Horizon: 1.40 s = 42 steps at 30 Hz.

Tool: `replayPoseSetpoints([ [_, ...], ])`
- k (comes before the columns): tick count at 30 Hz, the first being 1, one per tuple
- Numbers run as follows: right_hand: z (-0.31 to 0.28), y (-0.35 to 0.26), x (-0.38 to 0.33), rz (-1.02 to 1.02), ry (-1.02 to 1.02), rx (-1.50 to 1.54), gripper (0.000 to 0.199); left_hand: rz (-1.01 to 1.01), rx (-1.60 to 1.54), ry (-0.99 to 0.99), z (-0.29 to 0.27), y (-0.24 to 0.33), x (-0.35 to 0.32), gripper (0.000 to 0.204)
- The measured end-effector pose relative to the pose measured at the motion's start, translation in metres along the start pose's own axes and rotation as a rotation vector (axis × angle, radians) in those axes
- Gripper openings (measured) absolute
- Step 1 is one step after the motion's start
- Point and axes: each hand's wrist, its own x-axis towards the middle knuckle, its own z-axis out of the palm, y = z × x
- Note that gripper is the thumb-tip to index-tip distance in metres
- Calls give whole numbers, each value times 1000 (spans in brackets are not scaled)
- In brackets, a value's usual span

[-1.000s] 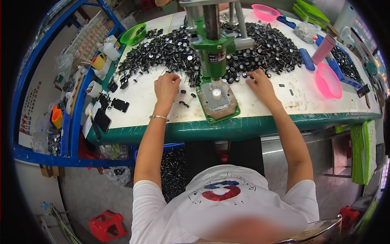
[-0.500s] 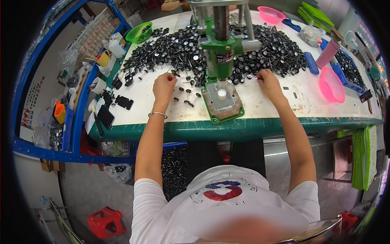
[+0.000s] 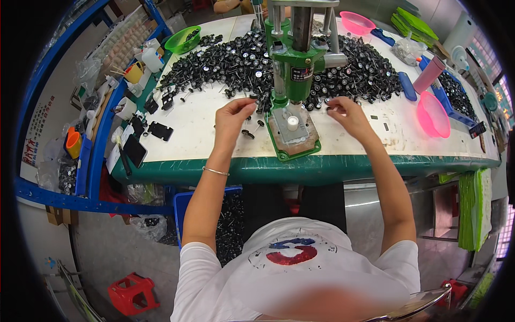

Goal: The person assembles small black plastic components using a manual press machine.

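Observation:
A green hand press (image 3: 296, 60) stands mid-table on a green-rimmed base plate (image 3: 307, 144) with a white peg (image 3: 292, 123) on it. Behind it spreads a big pile of small black wheel parts with pins (image 3: 225, 64). My left hand (image 3: 233, 117) hovers just left of the press, fingertips pinched on a small black part. My right hand (image 3: 350, 114) is just right of the press, fingers pinched on another small black part. A few loose parts (image 3: 248, 133) lie between my left hand and the base plate.
A green bowl (image 3: 182, 39) sits far left, pink bowls (image 3: 357, 22) (image 3: 433, 114) far and right, with a blue tray of parts (image 3: 456, 94) and a pink bottle (image 3: 429, 74). A cluttered blue shelf (image 3: 99, 134) flanks the left. A blue crate (image 3: 185, 206) sits under the table.
Both hands have lifted off the edge of the parts pile and drawn in toward the press, each pinching a small part. My head has leaned closer to the table.

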Motion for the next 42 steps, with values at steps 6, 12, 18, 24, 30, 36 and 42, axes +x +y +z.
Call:
replayPoseSetpoints([
  [6,45,-62,-4,-201,-54,251,24,-13,-132,-86,35,-1,-18,13],
  [12,62,-57,-10,-125,-52,354,25,-5,-91,-142,47,-12,-21,14],
  [18,69,-57,-13,-105,-45,405,34,32,-155,-166,59,-8,-23,15],
  [24,44,-42,0,-97,58,541,47,14,-278,-177,76,-6,-25,14],
  [30,-38,-63,51,9,320,668,30,63,-189,-199,74,0,-26,12],
  [36,-80,-165,125,-269,303,952,25,148,-188,-171,70,-7,-25,10],
  [42,-96,-188,162,-56,-141,1322,23,87,-317,-192,79,-8,-23,10],
])
